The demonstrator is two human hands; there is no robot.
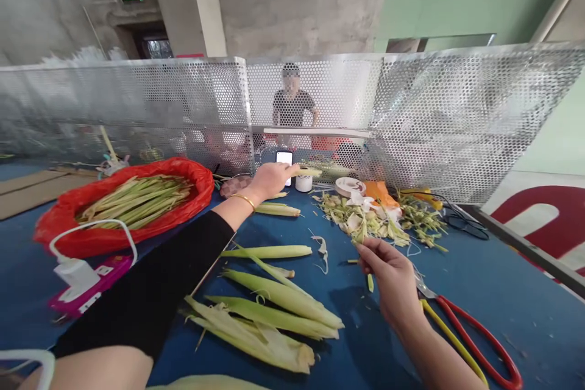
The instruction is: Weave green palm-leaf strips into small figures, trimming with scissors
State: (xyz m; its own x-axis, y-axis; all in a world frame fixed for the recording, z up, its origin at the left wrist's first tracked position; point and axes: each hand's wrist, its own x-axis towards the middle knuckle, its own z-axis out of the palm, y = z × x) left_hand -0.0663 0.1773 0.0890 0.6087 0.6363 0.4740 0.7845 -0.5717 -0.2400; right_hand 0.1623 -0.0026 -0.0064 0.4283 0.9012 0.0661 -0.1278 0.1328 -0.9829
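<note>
My left hand [270, 178] reaches out over the far part of the blue table, its fingers closed on a pale piece of corn husk [309, 172] that points right, above a white cup [304, 183]. Nearer to me, my right hand [386, 268] pinches a narrow strip of corn husk [361, 234] at the edge of a scrap pile; its fingers partly hide the strip. Between my arms lie several long green corn husks [283, 295], roughly side by side. Red-and-yellow-handled scissors [478, 329] lie beside my right forearm, their blades partly covered.
At left stands a red plastic bag [59, 219] of husk strips, behind a purple power strip [107, 274] with a white charger. Husk scraps [338, 213], a tape roll [350, 186] and a lit phone [284, 159] are farther back. A perforated metal screen [192, 97] separates me from another person.
</note>
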